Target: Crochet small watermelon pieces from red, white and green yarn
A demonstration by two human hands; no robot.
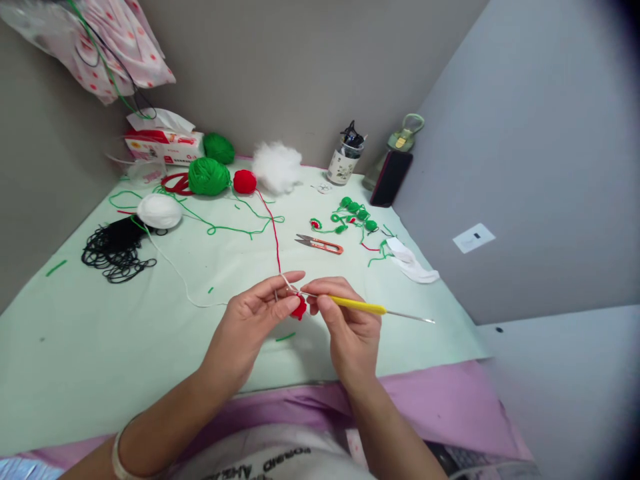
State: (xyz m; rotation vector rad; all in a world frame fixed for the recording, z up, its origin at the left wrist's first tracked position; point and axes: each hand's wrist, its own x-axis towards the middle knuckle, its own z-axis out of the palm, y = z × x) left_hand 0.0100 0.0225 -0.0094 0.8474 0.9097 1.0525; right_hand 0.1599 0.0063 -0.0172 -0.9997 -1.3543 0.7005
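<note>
Between thumb and fingers, my left hand (pixel 257 310) pinches a small red crochet piece (pixel 299 308). My right hand (pixel 347 320) is closed around a crochet hook with a yellow handle (pixel 357 305); its metal tip meets the top of the red piece, while the other metal end points right. Red yarn (pixel 275 233) runs from a red yarn ball (pixel 245 181) down to my left fingers. White yarn (pixel 185 287) leads from a white yarn ball (pixel 160 211) toward the same hand. Exactly how the strands loop at the hook tip is too small to make out.
Orange thread snips (pixel 320 245) lie beyond my hands. Small green crocheted pieces (pixel 357 215), a phone (pixel 392 179) and a pen cup (pixel 345 163) are at the back right. Green yarn (pixel 209 176), white stuffing (pixel 277 167), black yarn (pixel 117 247) and a tissue box (pixel 165 145) stand farther left.
</note>
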